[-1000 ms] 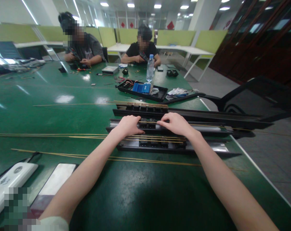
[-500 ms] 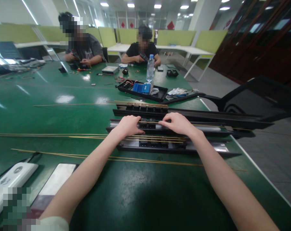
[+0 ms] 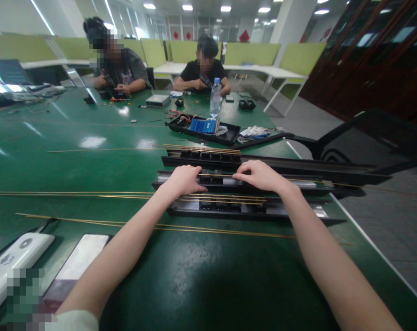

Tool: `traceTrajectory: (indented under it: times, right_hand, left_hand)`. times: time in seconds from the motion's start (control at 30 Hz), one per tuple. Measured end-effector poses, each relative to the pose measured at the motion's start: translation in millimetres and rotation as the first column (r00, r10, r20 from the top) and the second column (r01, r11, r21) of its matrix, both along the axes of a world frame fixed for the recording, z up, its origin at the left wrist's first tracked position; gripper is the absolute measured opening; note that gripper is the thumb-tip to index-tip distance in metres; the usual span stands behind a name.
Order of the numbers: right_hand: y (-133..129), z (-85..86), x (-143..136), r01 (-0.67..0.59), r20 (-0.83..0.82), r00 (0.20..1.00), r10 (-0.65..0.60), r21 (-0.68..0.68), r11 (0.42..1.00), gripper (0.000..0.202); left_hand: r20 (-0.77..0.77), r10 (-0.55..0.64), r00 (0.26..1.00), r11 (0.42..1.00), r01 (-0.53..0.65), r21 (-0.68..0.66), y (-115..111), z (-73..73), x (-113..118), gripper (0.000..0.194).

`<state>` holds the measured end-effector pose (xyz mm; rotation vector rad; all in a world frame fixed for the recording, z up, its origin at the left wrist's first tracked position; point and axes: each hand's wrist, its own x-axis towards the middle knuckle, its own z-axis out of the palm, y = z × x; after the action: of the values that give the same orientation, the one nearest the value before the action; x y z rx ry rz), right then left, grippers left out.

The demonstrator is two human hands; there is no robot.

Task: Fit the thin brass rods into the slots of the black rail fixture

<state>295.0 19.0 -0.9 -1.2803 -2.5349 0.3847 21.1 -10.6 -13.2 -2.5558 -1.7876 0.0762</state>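
Over middle black channel [image 3: 229, 189] on glossy green desk [image 3: 91, 170], right hand [image 3: 258, 174] now sits slightly farther right, grip pinching slender, straight golden rod [image 3: 226, 175]; work apparently runs lengthwise. Left hand's [image 3: 185, 180] grip spreads across channel; cannot tell if clamping. Rod crosses boxy black blocks [image 3: 218, 179].

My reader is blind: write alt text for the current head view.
The right hand pinches a thin gold rod over the middle of three black channels on a green table, while the left hand spans that channel beside black blocks. Two people sit opposite.
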Motion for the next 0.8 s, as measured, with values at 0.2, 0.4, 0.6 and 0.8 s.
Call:
traceTrajectory:
  times: [0.2,0.4,0.6,0.8]
  right_hand:
    - [3,2.7,9,-0.041,-0.043,0.998,0.039,-0.041,0.998,0.034]
    - [3,5.1,14,-0.029,-0.058,0.998,0.022,-0.125,0.992,0.029]
    - [3,7.5,20,-0.038,-0.068,0.997,0.025,-0.198,0.98,0.029]
    - [4,6.0,14,0.059,-0.082,0.995,-0.062,-0.033,0.998,0.033]
  left_hand:
    - [-0.006,-0.001,1.0,1.0,0.001,-0.009,0,1.0,0,0.07]
    - [-0.01,0.004,1.0,1.0,-0.004,-0.014,-1,3.6,0,0.068]
    - [0.005,0.003,1.0,1.0,-0.003,-0.018,-1,3.2,0,0.071]
    - [0.003,0.007,1.0,1.0,-0.007,-0.022,0,2.3,-1,0.07]
